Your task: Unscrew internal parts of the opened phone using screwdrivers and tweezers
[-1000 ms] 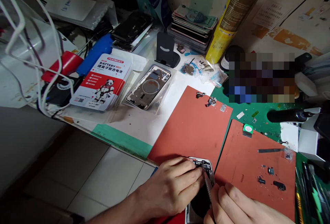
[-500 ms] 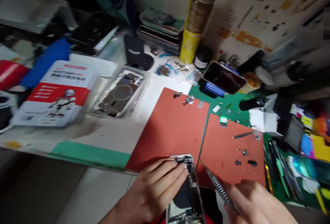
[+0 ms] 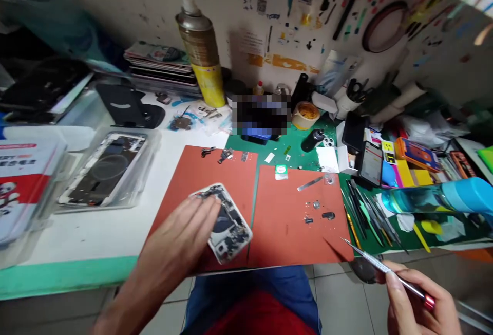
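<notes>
An opened phone body (image 3: 232, 226) lies tilted on the left orange mat (image 3: 173, 181), its inner parts facing up. My left hand (image 3: 185, 232) covers its left side, fingers wrapped over that edge. Off the front right edge of the table, my right hand (image 3: 418, 294) grips a slim metal screwdriver-like tool (image 3: 375, 263), its thin tip pointing up and left. Small phone parts (image 3: 316, 205) and a flat metal strip (image 3: 310, 183) rest on the right orange mat (image 3: 277, 237).
Left of the mats are a clear tray with a phone back (image 3: 108, 168) and a boxed booklet (image 3: 23, 181). Behind stand a yellow spray can (image 3: 206, 68) and a tape roll (image 3: 306, 113). Several tweezers (image 3: 370, 211) and a blue bottle (image 3: 431, 196) lie at right.
The view has swung to the right. The phone body has moved from the front edge onto the left mat with my left hand, turned at an angle. My right hand with the tool is farther from it.
</notes>
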The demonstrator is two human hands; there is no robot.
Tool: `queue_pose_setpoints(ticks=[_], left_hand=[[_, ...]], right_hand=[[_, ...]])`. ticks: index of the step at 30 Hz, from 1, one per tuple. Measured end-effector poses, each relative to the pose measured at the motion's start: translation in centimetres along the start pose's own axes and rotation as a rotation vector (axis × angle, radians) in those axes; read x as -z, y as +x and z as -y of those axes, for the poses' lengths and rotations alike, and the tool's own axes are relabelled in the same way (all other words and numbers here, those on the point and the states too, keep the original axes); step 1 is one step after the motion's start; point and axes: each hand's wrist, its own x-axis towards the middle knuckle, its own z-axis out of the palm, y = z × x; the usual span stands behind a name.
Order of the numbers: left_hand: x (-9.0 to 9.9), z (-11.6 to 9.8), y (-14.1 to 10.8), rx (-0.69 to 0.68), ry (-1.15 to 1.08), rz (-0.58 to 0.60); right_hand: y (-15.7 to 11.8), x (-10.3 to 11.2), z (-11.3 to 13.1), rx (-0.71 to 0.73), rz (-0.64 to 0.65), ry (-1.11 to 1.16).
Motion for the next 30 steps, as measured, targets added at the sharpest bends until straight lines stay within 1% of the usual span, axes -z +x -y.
queue_pose_setpoints(ticks=[2,4,6,9,12,15,17,18,20,21,22,24,25,26,27,29,30], left_hand=[[-0.4,0.7,0.1,-0.001,0.063,0.034],[-0.6,1.2,0.2,0.018,0.058,0.069],[-0.5,1.4,0.1,0.007,0.033,0.105],[-0.2,1.4,-0.2,-0.028,0.022,0.147],[-0.1,1.3,-0.2,-0.012,-0.002,0.136],[0.2,1.5,0.1,-0.056,0.022,0.11],[0.9,1.3,0.6,-0.071,0.041,0.093],[1.3,1.0,0.9,-0.049,0.031,0.083],[2.4,-0.8,1.8,0.019,-0.033,0.071],[3.0,-2.2,2.4,0.045,-0.087,0.064],[3.3,-4.1,3.2,0.044,-0.166,0.061],[3.5,-8.7,5.0,0.057,-0.395,-0.003],[3.2,-11.2,6.0,0.042,-0.487,-0.018],[2.7,-13.5,7.0,0.023,-0.563,-0.007],[2.1,-15.6,8.0,-0.002,-0.583,0.026],[0.7,-18.8,9.5,-0.075,-0.505,0.03],[0.1,-19.9,10.0,-0.074,-0.459,0.058]], right_hand=[[0.0,0.0,-0.1,-0.044,-0.013,0.032],[0.2,0.3,-0.8,-0.083,0.005,0.069],[0.4,0.8,-1.9,-0.132,0.063,0.104],[0.4,1.4,-3.8,-0.269,0.141,0.153],[0.4,1.5,-5.3,-0.376,0.18,0.168],[0.6,1.3,-6.1,-0.454,0.2,0.156],[0.8,1.2,-6.3,-0.497,0.199,0.144],[0.8,1.2,-6.4,-0.513,0.2,0.14],[0.9,1.1,-6.4,-0.532,0.205,0.137],[0.9,1.1,-6.4,-0.538,0.208,0.135],[0.9,1.1,-6.4,-0.542,0.21,0.134],[0.8,0.9,-6.4,-0.542,0.21,0.127],[0.8,0.9,-6.4,-0.54,0.208,0.122],[0.7,0.8,-6.3,-0.536,0.205,0.116],[0.7,0.7,-6.3,-0.532,0.203,0.111],[0.5,0.5,-6.3,-0.525,0.196,0.104],[0.5,0.4,-6.2,-0.523,0.193,0.102]])
